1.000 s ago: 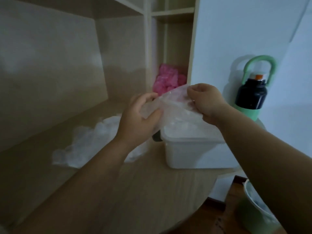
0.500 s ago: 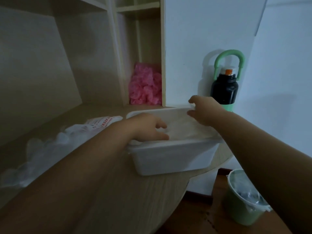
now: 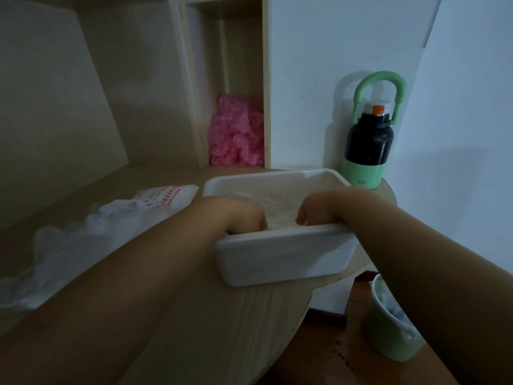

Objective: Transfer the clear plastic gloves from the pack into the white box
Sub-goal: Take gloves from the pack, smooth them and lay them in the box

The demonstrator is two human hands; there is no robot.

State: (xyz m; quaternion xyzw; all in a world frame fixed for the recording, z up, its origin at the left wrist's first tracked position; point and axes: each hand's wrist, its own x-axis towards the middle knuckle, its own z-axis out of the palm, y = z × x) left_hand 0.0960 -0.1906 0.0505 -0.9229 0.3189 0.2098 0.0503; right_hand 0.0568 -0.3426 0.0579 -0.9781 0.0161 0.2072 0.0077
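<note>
Gloves seemed mid-tuck into the box under left hand and right hand, fingers curled, grip hidden; next, probably release, reach for pack

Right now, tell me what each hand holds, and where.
Cannot tell: left hand and right hand reach into the white box onto the clear gloves, grip hidden.

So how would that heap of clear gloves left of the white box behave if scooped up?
Probably floppy: the heap of clear gloves lies crumpled and spread low on the desk, holding no shape. Likely very light, since the film is thin enough to look see-through. It may shed pieces, as its edges trail loosely.
</note>
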